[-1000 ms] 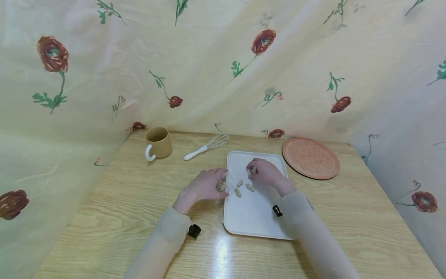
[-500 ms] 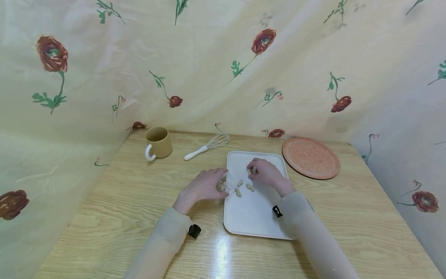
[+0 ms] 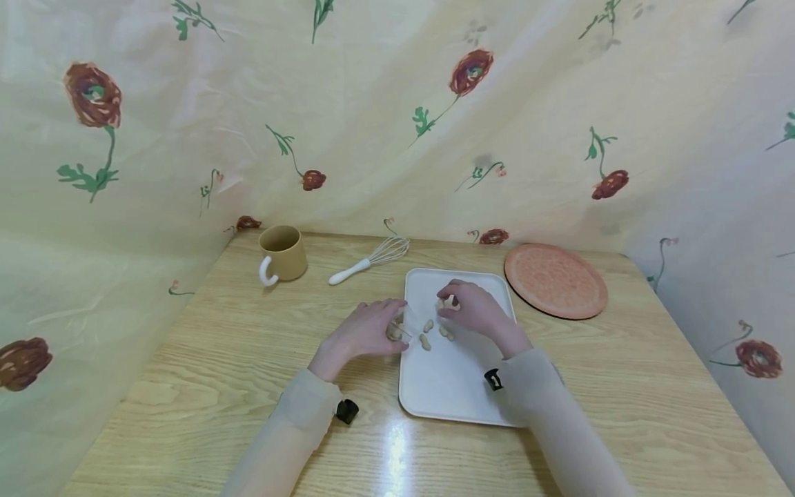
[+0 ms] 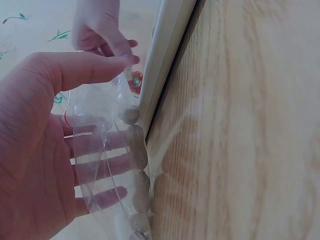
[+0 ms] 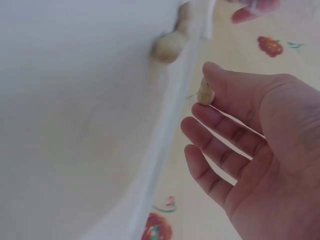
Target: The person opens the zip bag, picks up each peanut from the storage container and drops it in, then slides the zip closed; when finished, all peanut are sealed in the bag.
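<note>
My left hand (image 3: 366, 330) holds a clear plastic bag (image 4: 87, 107) beside the left rim of the white tray (image 3: 450, 386). In the left wrist view, the thumb lies along the bag's mouth and the fingers show through the film behind it. Several peanuts (image 4: 136, 146) line the bag's lower side, close over the table. Above the tray's far half, my right hand (image 3: 477, 310) pinches one peanut (image 5: 205, 93) between thumb and index finger, with the other fingers loosely bent. Loose peanuts (image 3: 425, 342) lie on the tray between the hands.
A tan mug (image 3: 288, 254) with a white handle stands at the back left. Near it lies a white-handled whisk (image 3: 350, 272). A round pinkish plate (image 3: 555, 281) lies right of the tray. A floral sheet (image 3: 373, 124) hangs behind and beside the wooden table (image 3: 261, 345).
My right hand has shifted slightly and its fingers have loosened a little, with the peanut still pinched. The left hand and the bag have stayed in place.
</note>
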The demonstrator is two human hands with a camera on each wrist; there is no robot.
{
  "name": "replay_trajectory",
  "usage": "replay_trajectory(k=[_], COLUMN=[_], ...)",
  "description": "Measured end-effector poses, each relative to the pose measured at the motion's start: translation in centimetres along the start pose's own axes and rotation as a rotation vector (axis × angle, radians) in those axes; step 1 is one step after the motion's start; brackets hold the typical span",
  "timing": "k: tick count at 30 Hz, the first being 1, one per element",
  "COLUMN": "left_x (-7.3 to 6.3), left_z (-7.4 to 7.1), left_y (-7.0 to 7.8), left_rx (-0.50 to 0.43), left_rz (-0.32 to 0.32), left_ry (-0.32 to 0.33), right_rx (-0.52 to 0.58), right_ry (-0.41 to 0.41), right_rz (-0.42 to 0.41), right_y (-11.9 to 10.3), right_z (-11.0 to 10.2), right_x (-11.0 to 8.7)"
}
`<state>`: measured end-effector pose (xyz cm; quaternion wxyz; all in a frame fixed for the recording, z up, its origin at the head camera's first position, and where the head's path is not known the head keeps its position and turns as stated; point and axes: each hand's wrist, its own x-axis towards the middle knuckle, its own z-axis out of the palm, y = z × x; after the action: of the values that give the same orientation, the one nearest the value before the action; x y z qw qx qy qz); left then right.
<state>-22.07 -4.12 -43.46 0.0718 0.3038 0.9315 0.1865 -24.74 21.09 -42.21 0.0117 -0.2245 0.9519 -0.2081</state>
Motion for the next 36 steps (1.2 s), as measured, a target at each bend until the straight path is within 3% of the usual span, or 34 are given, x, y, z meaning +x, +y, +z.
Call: replay_trajectory(k=[18,36], left_x=[0.1,0.1], left_z=[0.1,0.1], left_y=[0.0,-0.1], left_rx=[-0.009,-0.003], left_rz=[0.007,0.017], left_ry=[0.011,0.010], right_rx=[0.146,0.098], right_ry=[0.101,0.083], right_rz=[-0.188,-0.200], right_y=[-4.8,-5.7], right_z=[0.2,0.6], right_x=[-2.3,-2.5])
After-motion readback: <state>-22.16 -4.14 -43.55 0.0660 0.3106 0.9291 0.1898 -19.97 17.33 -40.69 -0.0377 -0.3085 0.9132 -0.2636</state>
